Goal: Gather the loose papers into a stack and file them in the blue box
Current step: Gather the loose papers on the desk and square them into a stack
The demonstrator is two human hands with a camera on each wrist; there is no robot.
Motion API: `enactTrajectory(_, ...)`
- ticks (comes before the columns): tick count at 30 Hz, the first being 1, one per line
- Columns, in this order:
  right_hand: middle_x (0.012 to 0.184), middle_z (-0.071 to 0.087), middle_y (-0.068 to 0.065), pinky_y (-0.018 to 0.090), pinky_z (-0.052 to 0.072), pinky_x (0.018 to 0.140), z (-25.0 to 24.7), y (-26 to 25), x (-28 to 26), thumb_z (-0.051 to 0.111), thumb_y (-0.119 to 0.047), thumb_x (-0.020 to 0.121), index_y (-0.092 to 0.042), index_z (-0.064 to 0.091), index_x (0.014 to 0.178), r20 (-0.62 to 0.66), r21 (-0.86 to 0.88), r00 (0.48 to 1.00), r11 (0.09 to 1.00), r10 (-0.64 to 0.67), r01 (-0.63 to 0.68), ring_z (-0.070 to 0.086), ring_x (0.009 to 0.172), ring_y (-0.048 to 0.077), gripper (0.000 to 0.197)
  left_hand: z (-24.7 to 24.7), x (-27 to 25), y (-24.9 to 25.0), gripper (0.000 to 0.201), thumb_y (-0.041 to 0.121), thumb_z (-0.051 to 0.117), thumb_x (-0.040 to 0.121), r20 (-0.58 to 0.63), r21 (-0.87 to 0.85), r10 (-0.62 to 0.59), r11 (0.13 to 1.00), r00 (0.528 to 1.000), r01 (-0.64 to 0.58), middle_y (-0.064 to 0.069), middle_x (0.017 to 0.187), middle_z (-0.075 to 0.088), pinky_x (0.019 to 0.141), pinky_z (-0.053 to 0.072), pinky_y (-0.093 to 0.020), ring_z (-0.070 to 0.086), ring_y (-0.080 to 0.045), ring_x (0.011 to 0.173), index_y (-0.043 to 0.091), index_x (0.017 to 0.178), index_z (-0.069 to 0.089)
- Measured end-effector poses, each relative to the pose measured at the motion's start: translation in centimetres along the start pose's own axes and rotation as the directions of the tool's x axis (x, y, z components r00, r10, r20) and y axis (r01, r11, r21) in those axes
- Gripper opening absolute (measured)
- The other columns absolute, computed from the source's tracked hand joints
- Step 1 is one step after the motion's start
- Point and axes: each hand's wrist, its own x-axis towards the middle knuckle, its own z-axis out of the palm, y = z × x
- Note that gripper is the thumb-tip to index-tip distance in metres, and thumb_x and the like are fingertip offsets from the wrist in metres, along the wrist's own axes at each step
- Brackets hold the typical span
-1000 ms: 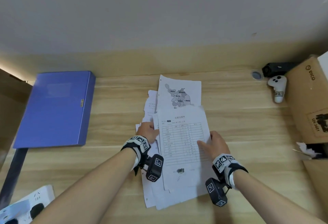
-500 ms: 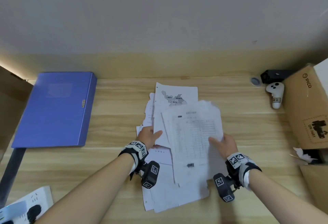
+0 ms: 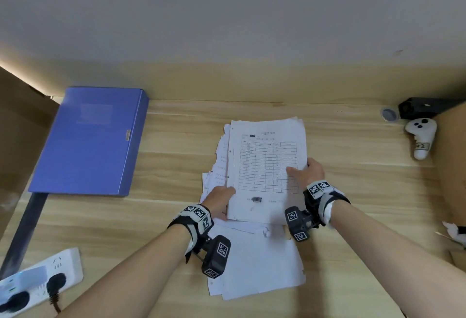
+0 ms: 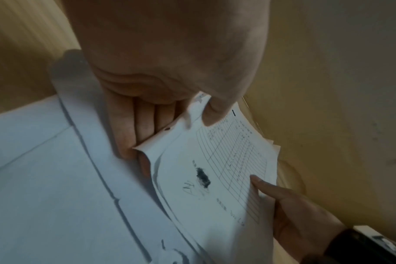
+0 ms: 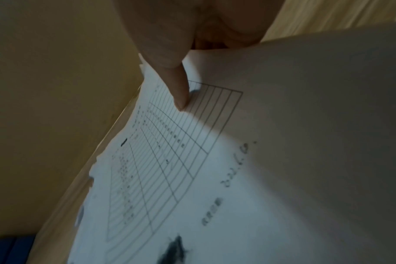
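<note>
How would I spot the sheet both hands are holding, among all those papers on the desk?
Start at the wooden desk and find the pile of white papers at its middle. The table sheet lies on top of the far half, gripped by the left hand and the right hand. It alone shows a printed grid with a dark smudge below it.
</note>
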Motion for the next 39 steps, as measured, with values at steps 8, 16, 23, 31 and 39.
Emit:
enactTrajectory(8,0.105,0.068,0.005,0.032,0.050,0.073,0.9,0.1,-0.8,0.076,-0.026,0.076,-0.008,0.060,0.110,0.016,-0.059,0.997,0.996,-0.069,0.070,0.061,0.085,0.021,0.042,0.4,1.5,-0.7,0.032,0.009,0.063,0.090,-0.062,0.166,0.295,0.945,0.953,-0.282,-0.007,0.120,0.071,0.098,0.053,-0.040,0.067,-0.024,0.110,0.010,0.122,0.067)
enactTrajectory(16,0.097,0.070,0.000,0.013,0.050,0.051,-1.2,0.1,-2.3,0.076,-0.027,0.082,-0.008,0.059,0.111,0.070,0.342,0.998,0.939,0.008,-0.032,0.067,0.078,0.008,0.038,0.5,0.1,0.1,0.034,0.006,0.062,0.094,0.003,0.060,0.415,0.908,0.910,-0.414,0.005,0.115,0.067,0.078,0.053,-0.011,0.065,-0.012,0.105,0.008,0.128,0.061)
enactTrajectory(23,0.112,0.068,0.015,0.026,0.045,0.082,-4.6,1.5,-2.4,0.064,-0.009,0.090,0.001,0.062,0.118,-0.092,0.294,0.995,0.956,0.028,0.000,0.060,0.090,0.021,0.029,-1.2,0.8,2.5,0.015,0.021,0.070,0.087,-0.325,0.326,0.462,0.874,0.825,-0.361,-0.002,0.100,0.072,0.075,0.054,-0.025,0.067,-0.019,0.089,0.014,0.100,0.068)
enactTrajectory(31,0.120,0.067,0.021,0.031,0.046,0.084,-7.5,4.7,-1.9,0.066,-0.013,0.089,0.003,0.062,0.119,-0.169,0.244,0.981,0.968,0.098,-0.055,0.065,0.106,0.034,0.034,-3.6,4.1,2.7,0.058,0.039,0.079,0.071,-0.411,0.604,0.418,0.791,0.810,-0.102,-0.005,0.119,0.057,0.096,0.049,-0.040,0.054,-0.026,0.112,0.013,0.118,0.058)
enactTrajectory(39,0.118,0.067,0.021,0.031,0.046,0.085,-8.0,4.3,-2.0,0.067,-0.014,0.089,0.005,0.062,0.118,-0.159,0.241,0.981,0.968,0.107,-0.066,0.065,0.106,0.033,0.035,-4.1,3.4,4.4,0.017,0.021,0.065,0.082,-0.370,0.492,0.469,0.831,0.802,-0.259,-0.002,0.063,0.054,0.052,0.031,-0.027,0.046,-0.019,0.056,0.012,0.068,0.059)
